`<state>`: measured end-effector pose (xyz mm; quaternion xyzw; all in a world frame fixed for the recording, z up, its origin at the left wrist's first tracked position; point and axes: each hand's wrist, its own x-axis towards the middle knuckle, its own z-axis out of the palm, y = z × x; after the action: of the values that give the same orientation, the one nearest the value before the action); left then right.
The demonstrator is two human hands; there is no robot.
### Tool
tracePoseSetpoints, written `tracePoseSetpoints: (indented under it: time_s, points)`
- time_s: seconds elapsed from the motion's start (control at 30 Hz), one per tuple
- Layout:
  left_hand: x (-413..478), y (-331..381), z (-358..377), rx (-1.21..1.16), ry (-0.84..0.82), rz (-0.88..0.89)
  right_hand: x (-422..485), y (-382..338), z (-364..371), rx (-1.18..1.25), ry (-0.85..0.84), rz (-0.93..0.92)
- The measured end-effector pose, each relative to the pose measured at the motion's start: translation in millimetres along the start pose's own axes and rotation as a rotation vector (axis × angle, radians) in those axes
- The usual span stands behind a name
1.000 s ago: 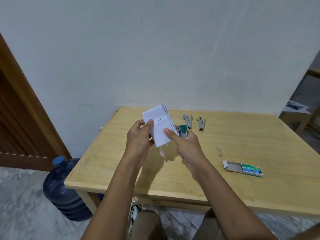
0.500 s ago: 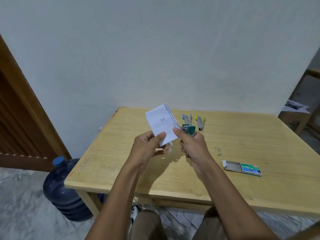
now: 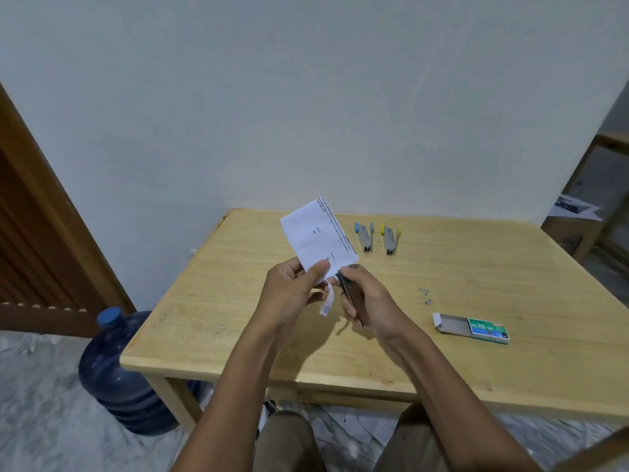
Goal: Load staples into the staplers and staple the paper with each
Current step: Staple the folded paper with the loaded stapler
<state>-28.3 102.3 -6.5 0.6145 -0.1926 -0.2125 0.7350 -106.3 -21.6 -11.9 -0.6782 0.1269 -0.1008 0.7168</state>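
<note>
A blue water bottle [image 3: 115,369] is seen on the floor by the near left corner of the counter [image 3: 238,335]. Above the middle of the counter the left hand [image 3: 289,294] is raised. Its grip is clamped on the lower edge of a white paper [image 3: 316,240], which is pinched between thumb and fingers. The sheet is held upright off the counter, and a narrow strip hangs from its lower corner. Just to the right, the grip of the right hand [image 3: 371,301] is clamped around a dark stapler [image 3: 354,301], whose tip is placed at the paper's lower right corner. Whether the tip bites the sheet cannot be told. At the far side of the counter a blue stapler [image 3: 365,236] and a yellow stapler [image 3: 390,239] are laid side by side, not touching. Further right and nearer, a few loose staples [image 3: 425,294] are scattered. Beyond them a green-labelled staple box [image 3: 476,328] is laid, slid partly open.
</note>
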Motion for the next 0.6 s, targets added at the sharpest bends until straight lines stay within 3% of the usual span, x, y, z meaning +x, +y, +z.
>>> tracePoseSetpoints:
  time_s: [0.17, 0.4, 0.6]
  points:
    - [-1.5, -1.8, -0.5, 0.064, 0.016, 0.009, 2.0, -1.8, 2.0, 0.154, -0.017, -0.045]
    - [-3.7, 1.7, -2.7, 0.044, -0.027, -0.002, -1.6, -2.6, 0.9, 0.033, 0.06, -0.105]
    - [-5.2, 6.0, -2.4, 0.037, -0.047, -0.014, -2.5, -3.7, -2.4, 0.133, 0.041, -0.119]
